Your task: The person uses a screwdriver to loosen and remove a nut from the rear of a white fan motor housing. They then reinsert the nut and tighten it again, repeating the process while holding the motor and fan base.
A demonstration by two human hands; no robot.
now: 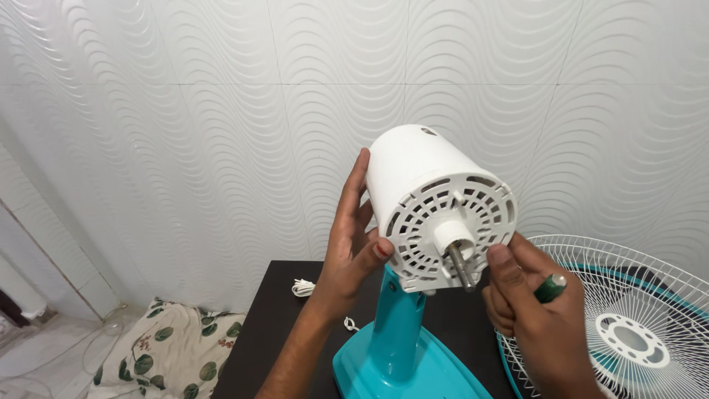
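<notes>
A white fan motor housing point(421, 177) with a vented front and a bare metal shaft point(461, 266) sits atop a turquoise stand point(397, 325). My left hand point(353, 247) cups the housing's left side, thumb pressed on its front rim. My right hand point(528, 310) is at the lower right of the housing, thumb touching the front near the shaft. It grips a green-handled tool point(550, 288), most of it hidden in my fist.
A white wire fan guard with a teal ring point(628, 295) leans at the right. The stand rests on a dark table point(269, 332) with a coiled white cord point(303, 287). A leaf-print cloth point(170, 351) lies on the floor. Behind is a wavy white tiled wall.
</notes>
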